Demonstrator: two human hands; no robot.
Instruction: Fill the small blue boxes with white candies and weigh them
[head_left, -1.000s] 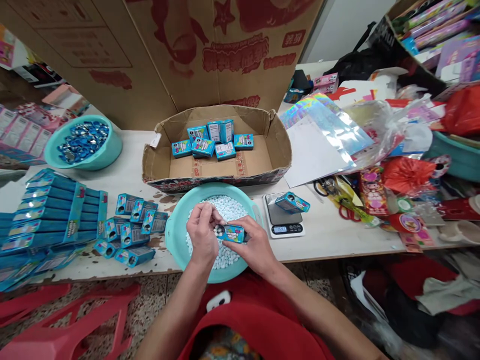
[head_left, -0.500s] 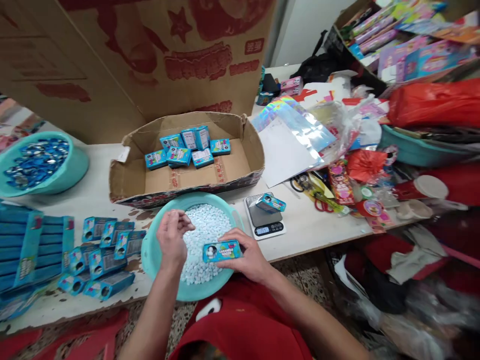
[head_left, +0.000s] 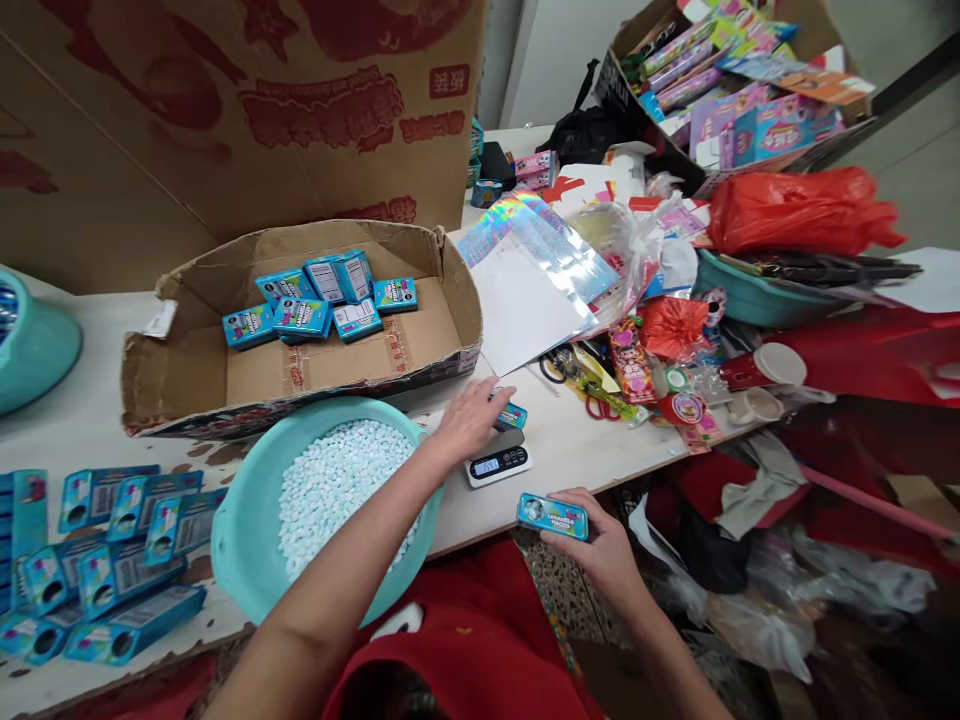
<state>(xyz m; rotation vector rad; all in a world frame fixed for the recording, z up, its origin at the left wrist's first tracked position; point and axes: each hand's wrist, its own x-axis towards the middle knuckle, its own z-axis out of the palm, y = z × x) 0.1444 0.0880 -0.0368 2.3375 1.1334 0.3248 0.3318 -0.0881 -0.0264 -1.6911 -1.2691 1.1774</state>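
My left hand [head_left: 474, 415] reaches across the bowl to a small digital scale [head_left: 517, 462], its fingers stretched out beside a small blue candy box [head_left: 514, 416] lying on the weighing plate. The hand partly covers that box, and whether the fingers touch it is hard to see. Out past the table's front edge, my right hand [head_left: 600, 540] grips another blue candy box [head_left: 553, 516] by its right end, printed face up. Below my left forearm stands a turquoise bowl [head_left: 247, 480] of small pale candies [head_left: 337, 475].
Behind the bowl, an open cardboard tray [head_left: 337, 365] contains several blue boxes [head_left: 304, 318]. More blue boxes [head_left: 127, 560] lie at the left. A turquoise bucket [head_left: 45, 350] stands at the far left. Scissors [head_left: 600, 405], shiny sheets [head_left: 540, 270] and wrappers crowd the right.
My left hand has moved from above the candies to the box on the scale. My right hand has carried its box rightward, away from the bowl. The view has shifted right.
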